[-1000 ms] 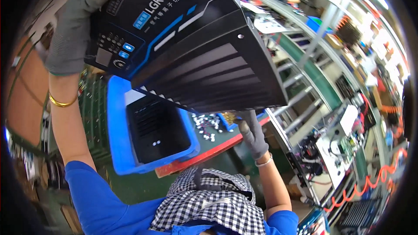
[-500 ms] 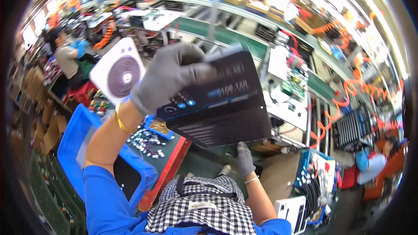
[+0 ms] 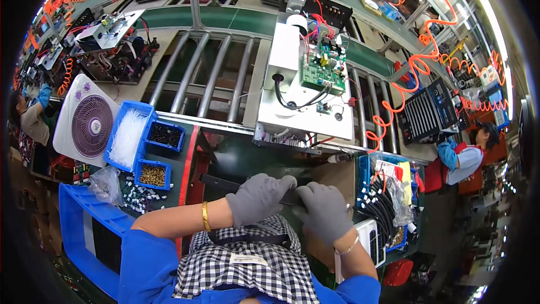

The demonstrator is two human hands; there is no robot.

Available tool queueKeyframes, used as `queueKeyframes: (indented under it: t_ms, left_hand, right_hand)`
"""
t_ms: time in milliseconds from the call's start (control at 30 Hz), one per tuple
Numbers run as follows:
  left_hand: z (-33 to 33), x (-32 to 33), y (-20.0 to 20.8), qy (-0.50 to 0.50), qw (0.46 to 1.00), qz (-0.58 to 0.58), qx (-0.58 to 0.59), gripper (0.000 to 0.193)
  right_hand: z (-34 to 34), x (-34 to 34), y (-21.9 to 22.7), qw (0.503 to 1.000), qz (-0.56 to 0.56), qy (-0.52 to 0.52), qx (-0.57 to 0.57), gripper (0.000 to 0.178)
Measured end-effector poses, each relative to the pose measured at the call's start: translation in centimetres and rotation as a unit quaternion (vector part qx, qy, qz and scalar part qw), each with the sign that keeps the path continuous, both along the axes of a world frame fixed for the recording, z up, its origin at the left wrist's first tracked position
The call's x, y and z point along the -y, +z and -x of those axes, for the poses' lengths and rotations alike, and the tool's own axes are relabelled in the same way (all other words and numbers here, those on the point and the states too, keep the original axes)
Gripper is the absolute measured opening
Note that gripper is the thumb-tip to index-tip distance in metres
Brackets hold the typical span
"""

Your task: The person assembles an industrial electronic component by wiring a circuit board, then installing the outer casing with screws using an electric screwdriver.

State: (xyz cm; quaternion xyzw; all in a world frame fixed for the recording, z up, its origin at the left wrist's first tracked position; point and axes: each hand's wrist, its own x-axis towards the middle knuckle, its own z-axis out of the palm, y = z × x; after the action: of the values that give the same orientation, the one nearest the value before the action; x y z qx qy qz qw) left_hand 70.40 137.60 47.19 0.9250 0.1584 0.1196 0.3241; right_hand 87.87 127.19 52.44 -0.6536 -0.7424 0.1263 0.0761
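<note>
My left hand (image 3: pixel 257 198), in a grey glove, is closed on the edge of a black panel (image 3: pixel 220 183) in front of my waist. Only a narrow strip of the panel shows, jutting out to the left and seen almost edge-on. Beside it, my right hand (image 3: pixel 323 211), gloved too, pinches the same panel further right. The fingertips of both hands nearly meet, and a small part there is too fine to make out. Ahead, a white metal chassis (image 3: pixel 269 114) carries a green circuit board (image 3: pixel 322 72), a capacitor and red wires on the rollers.
Blue bins of brass fittings (image 3: pixel 152 175), black screws (image 3: pixel 164 135) and clear strips (image 3: pixel 129 141) are at left, near a white fan (image 3: pixel 93 124). At right are black cables (image 3: pixel 378 205) and coiled orange air hoses (image 3: pixel 388 114). A person (image 3: pixel 469 155) sits far right.
The black panel has come down from raised, printed face showing, to nearly edge-on at my waist. My left hand has lowered, and my right hand has moved in beside it. The view has shifted.
</note>
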Motion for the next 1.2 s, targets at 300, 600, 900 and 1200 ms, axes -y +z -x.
queueKeyframes:
  t_ms: [300, 600, 900, 1200]
  left_hand:
    - [0.9, -7.5, -0.1, 0.190, 0.962, 0.126, 0.150, 0.026]
    - [0.2, -5.9, -18.2, 0.482, 0.696, 0.456, 0.276, 0.017]
    - [-6.9, 1.5, -18.3, 0.432, 0.682, 0.529, 0.260, 0.018]
    - [-1.0, -0.5, -19.0, 0.378, 0.676, 0.589, 0.230, 0.019]
  right_hand:
    - [-5.9, -1.7, -5.1, 0.994, -0.063, 0.061, -0.066, 0.023]
    - [-11.2, 0.3, 1.6, 0.989, -0.083, 0.080, -0.091, 0.036]
    - [-14.9, 1.5, 0.9, 0.985, -0.078, 0.127, -0.083, 0.037]
    - [-17.1, -0.7, 1.1, 0.978, -0.085, 0.178, -0.068, 0.039]
